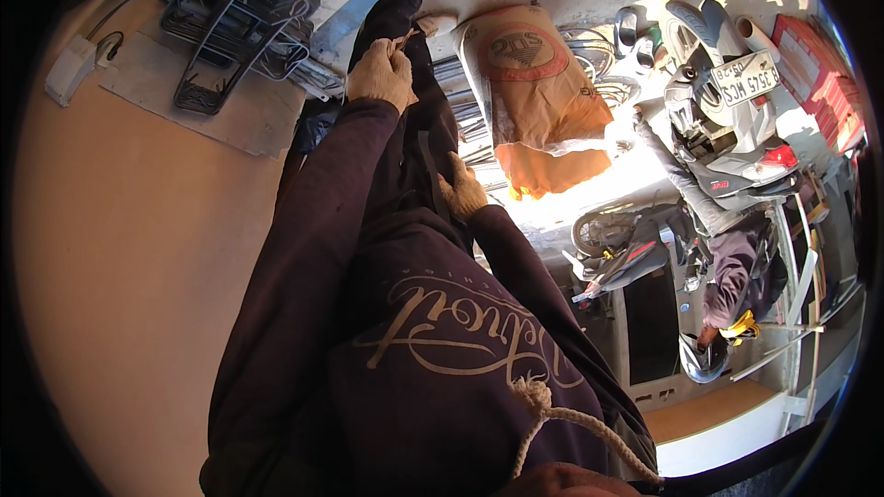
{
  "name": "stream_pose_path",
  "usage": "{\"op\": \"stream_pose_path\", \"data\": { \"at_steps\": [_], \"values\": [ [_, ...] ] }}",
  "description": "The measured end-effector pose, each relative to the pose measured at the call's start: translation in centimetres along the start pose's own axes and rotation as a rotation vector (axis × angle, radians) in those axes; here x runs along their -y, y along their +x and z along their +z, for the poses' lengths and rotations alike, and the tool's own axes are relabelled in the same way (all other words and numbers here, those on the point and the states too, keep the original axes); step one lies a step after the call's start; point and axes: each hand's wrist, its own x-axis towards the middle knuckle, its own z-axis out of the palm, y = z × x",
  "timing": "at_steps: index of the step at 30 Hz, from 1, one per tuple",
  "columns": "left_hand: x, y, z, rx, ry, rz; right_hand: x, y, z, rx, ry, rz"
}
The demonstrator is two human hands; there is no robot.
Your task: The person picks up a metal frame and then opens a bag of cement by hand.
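Note:
My left hand (pixel 378 75), in a pale knitted work glove, is held out over my dark-trousered legs. Its fingers are closed around something thin and brownish by the fingertips, too small to make out. Closer to my body, my right hand (pixel 464 191), gloved the same way, lies against the side of my thigh. Its thumb and fingers look apart, though the fingertips are partly lost against the dark cloth. Just beyond the right hand lie long thin metal rods (pixel 451 83), partly covered by a brown paper sack (pixel 525 97).
Stacked rectangular frames of bent dark rod (pixel 241 32) stand at the far left, beside a worn board (pixel 207 97). A white box with a cable (pixel 71 69) is left of them. Parked motorcycles (pixel 727 120) stand at the right, where another person (pixel 737 262) has a hand by a helmet (pixel 703 359).

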Motion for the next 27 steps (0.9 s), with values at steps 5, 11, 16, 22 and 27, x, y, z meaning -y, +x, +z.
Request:
{"op": "stream_pose_path", "data": {
  "at_steps": [5, 11, 16, 22, 27],
  "values": [
    [0.8, -0.3, 0.8, -0.029, 0.007, 0.038, -0.5, -0.1, 0.7, -0.004, 0.014, 0.007],
    [1.3, -0.3, 1.5, -0.043, 0.022, 0.042, -0.5, 0.1, 1.1, 0.016, 0.014, 0.029],
    [0.5, -0.5, 0.7, -0.005, -0.006, 0.019, -1.4, 0.2, 1.3, -0.011, 0.035, -0.003],
    [0.5, -0.2, 1.1, -0.127, -0.012, 0.081, -2.0, -0.2, -1.1, -0.084, 0.172, 0.091],
    [0.0, 0.8, 0.8, -0.14, -0.012, 0.075, -2.3, -1.0, -4.0, -0.194, 0.186, 0.17]
  ]
}}
